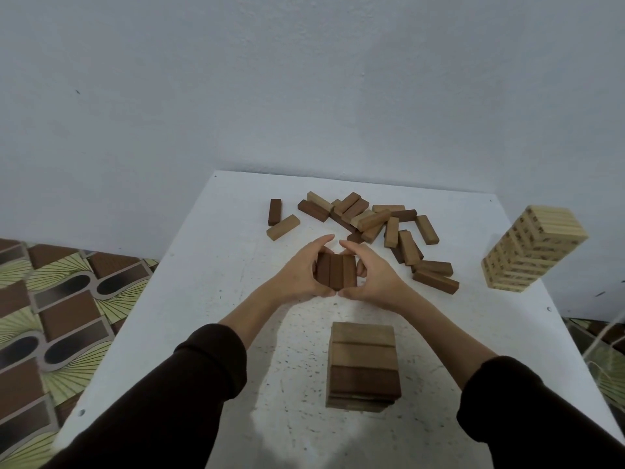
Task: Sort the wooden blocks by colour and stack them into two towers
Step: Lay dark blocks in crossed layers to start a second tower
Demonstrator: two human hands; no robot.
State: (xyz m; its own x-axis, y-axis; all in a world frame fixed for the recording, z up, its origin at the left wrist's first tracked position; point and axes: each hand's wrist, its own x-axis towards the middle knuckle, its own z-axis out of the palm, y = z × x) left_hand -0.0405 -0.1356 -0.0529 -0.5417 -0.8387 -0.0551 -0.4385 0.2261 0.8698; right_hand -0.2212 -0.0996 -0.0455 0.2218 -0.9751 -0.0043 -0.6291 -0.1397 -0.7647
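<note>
Starting nearest me, the short brown stack (pixel 363 363) stands on the white worktop (pixel 203 299). It looks only a few layers high, and its top layer is three blocks laid side by side.

Just beyond it, my left hand (pixel 297 274) and right hand (pixel 378 279) cup a row of three dark blocks (pixel 336 272) between them. My fingers (pixel 319 245) curl over the far ends and my thumbs nearly meet at the near ends, so both hands are grasping that row and pressing it together. I cannot tell whether it rests on the worktop or is lifted off it. I take it to be the next layer for the brown stack, squared up but not yet set there.

Further out lies the loose pile (pixel 382 225), a good many blocks, brown and pale mixed, some lying across one another. A dark block (pixel 274 211) and a pale block (pixel 283 227) sit apart at its left. Far right, near the worktop's edge, the pale tower (pixel 531 252) stands many layers tall.

As I read it, the pale tower is well along and the brown one is barely begun. The pile is left to sort: a few pale pieces for the far tower, and the browns for the near one. I would call it roughly half done.
</note>
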